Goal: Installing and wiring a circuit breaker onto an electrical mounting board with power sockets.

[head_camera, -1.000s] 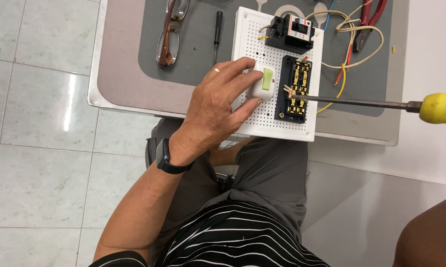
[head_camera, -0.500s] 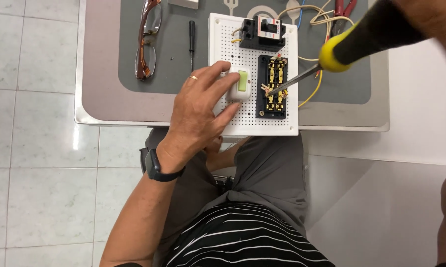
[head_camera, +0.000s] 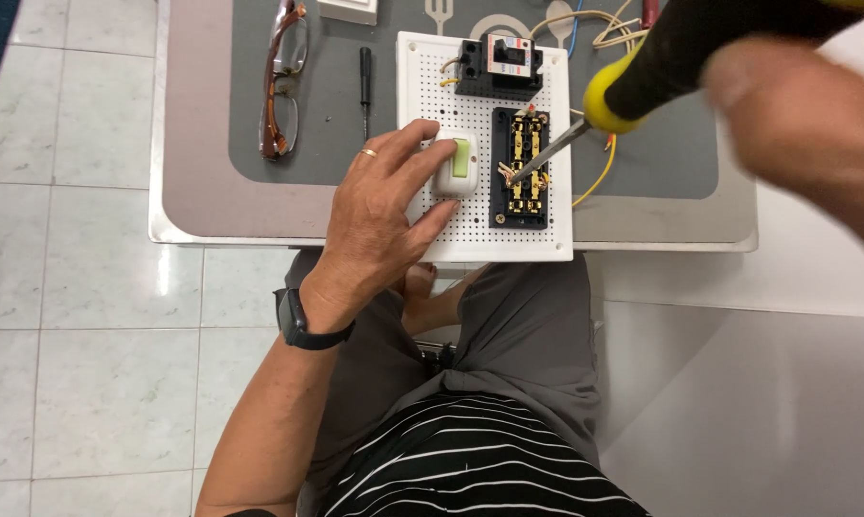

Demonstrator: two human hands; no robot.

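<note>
Screwdriver [head_camera: 643,72]: tip touching the black terminal block [head_camera: 520,168] on the white pegboard [head_camera: 485,239].
Right hand [head_camera: 796,124]: blurred, grip wrapped round its handle.
Left hand [head_camera: 379,215]: flat, fingers spread, steadying the board beside the switch [head_camera: 456,165].
Worktop [head_camera: 202,191]: glasses [head_camera: 284,86] well left.

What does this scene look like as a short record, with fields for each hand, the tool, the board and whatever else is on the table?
Left hand: flat on the pegboard, fingers around the white switch
Right hand: blurred, grips the screwdriver
Screwdriver: yellow and black handle, tip at the black terminal block
Pegboard: white, also carries a breaker at its far end
Wires: yellow and others, at the board's right side
Table: grey mat, glasses, small black screwdriver
</note>
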